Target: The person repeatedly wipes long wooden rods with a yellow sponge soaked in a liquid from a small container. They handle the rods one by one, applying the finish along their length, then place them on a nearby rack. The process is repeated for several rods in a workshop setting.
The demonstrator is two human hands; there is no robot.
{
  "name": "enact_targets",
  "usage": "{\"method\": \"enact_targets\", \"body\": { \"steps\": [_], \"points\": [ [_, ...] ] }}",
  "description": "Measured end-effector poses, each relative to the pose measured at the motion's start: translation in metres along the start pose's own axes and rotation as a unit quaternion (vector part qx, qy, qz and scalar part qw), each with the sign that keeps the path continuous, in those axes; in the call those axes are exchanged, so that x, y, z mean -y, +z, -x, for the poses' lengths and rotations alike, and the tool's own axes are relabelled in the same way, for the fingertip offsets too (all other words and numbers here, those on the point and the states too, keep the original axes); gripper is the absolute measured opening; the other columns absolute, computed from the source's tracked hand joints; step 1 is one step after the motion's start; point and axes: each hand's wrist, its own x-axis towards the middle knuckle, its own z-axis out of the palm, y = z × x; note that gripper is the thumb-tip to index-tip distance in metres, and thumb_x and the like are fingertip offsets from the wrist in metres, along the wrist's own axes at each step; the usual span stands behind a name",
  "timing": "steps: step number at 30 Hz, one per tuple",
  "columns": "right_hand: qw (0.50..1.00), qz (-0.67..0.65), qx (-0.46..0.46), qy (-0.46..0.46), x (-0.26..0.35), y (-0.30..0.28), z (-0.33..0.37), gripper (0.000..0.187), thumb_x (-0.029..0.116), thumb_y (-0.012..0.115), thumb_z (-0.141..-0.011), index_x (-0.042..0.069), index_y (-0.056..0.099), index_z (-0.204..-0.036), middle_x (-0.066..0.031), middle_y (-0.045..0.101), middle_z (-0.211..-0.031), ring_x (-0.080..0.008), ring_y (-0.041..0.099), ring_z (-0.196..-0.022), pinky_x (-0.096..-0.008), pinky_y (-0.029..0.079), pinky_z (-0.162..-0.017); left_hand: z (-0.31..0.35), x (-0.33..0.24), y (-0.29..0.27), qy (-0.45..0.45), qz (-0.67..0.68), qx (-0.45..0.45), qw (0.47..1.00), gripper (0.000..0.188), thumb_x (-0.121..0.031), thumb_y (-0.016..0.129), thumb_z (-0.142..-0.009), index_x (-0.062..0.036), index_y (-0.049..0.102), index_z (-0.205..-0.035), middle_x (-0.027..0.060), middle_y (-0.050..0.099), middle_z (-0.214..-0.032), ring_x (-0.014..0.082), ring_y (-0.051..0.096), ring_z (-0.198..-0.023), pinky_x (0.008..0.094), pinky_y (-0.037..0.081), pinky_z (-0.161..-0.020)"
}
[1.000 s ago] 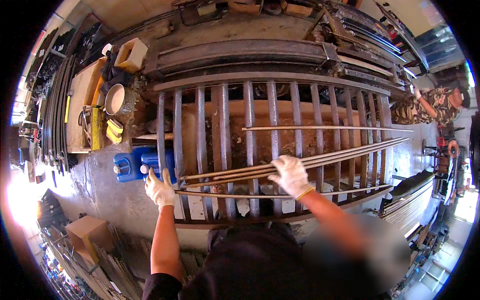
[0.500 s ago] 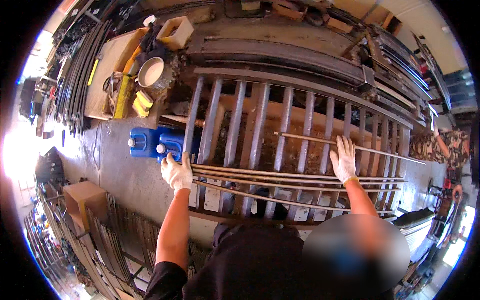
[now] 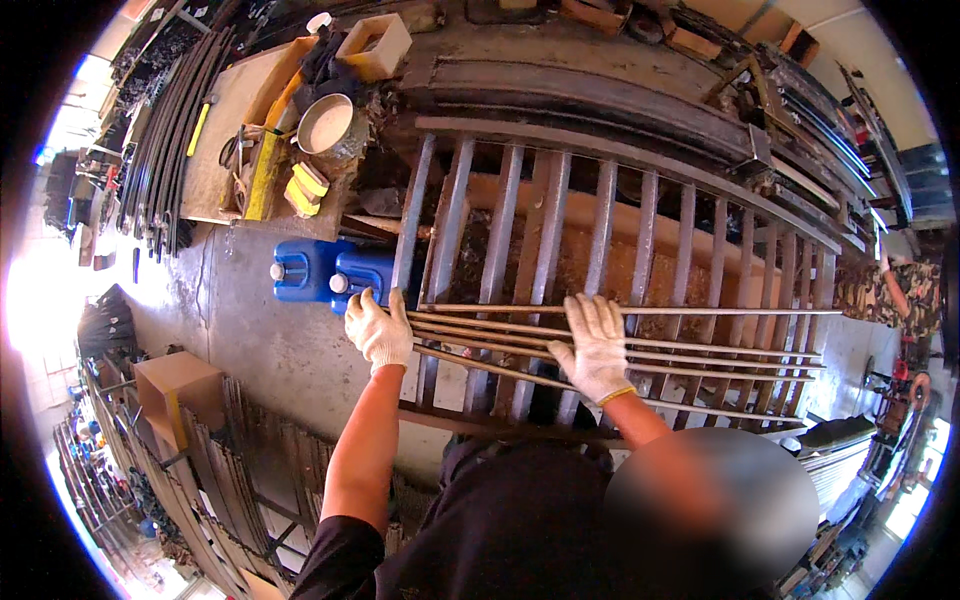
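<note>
Several long thin metal rods (image 3: 480,329) lie side by side across a slatted metal rack (image 3: 600,215). My left hand (image 3: 380,333), in a white work glove, is against their left ends, with thumb and fingers apart. Over the middle of the rods rests my right hand (image 3: 597,350), also gloved, its fingers stretched out and its thumb spread. The palm hides part of the rods beneath it. The farthest rod (image 3: 720,311) passes by the right fingertips and reaches the rack's right end.
Two blue jerrycans (image 3: 305,270) stand on the floor left of the rack. Beyond them a bench holds a round pan (image 3: 325,124), yellow blocks (image 3: 306,190) and a wooden box (image 3: 375,47). A cardboard box (image 3: 180,390) is lower left. Another person in camouflage (image 3: 890,295) is far right.
My right hand has moved left along the rods. The farthest rod has shifted left and nearer, beside the others. The whole view has shifted slightly.
</note>
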Motion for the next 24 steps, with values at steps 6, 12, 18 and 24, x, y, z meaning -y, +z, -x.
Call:
{"method": "enact_targets", "body": {
  "steps": [6, 12, 18, 24],
  "points": [
    [0.996, -0.08, 0.021, -0.024, 0.085, 0.02, -0.012, 0.088, 0.053, 0.08, -0.098, 0.006, 0.053, -0.168, -0.0185, 0.057, -0.162, -0.0413, 0.05, -0.154, -0.0598, 0.032, -0.135, -0.002, 0.01, -0.003, 0.006, 0.018, 0.035, 0.999, 0.062, -0.05, 0.073, -0.108, 0.0002, 0.069, -0.145, 0.0288, 0.07, -0.142, 0.0494, 0.065, -0.13, 0.0603, 0.051, -0.113],
    [0.994, -0.107, -0.022, -0.025, 0.097, 0.029, -0.003, 0.084, 0.051, 0.082, -0.097, 0.006, 0.055, -0.164, -0.0166, 0.057, -0.162, -0.0396, 0.049, -0.155, -0.0564, 0.034, -0.135, -0.009, 0.02, -0.01, 0.007, 0.025, 0.068, 0.997, 0.059, -0.049, 0.067, -0.112, -0.0002, 0.069, -0.146, 0.0297, 0.073, -0.134, 0.0508, 0.068, -0.122, 0.0603, 0.055, -0.106],
    [0.995, -0.041, -0.055, 0.079, 0.04, 0.005, 0.068, 0.078, 0.05, 0.087, -0.091, 0.014, 0.064, -0.156, -0.0097, 0.059, -0.154, -0.0356, 0.053, -0.147, -0.0599, 0.035, -0.133, -0.005, 0.02, -0.015, 0.009, 0.017, 0.069, 0.997, 0.072, -0.056, 0.063, -0.115, -0.0026, 0.056, -0.163, 0.0315, 0.072, -0.136, 0.0502, 0.069, -0.124, 0.0589, 0.057, -0.103],
    [0.995, -0.025, -0.013, 0.097, 0.014, -0.01, 0.091, 0.092, 0.055, 0.095, -0.081, 0.014, 0.063, -0.156, -0.0101, 0.058, -0.154, -0.0395, 0.052, -0.147, -0.0589, 0.039, -0.127, 0.004, 0.023, -0.015, 0.009, 0.029, 0.063, 0.998, 0.078, -0.059, 0.062, -0.115, -0.0051, 0.049, -0.169, 0.0321, 0.071, -0.137, 0.0515, 0.068, -0.125, 0.0595, 0.057, -0.103]
  ]
}}
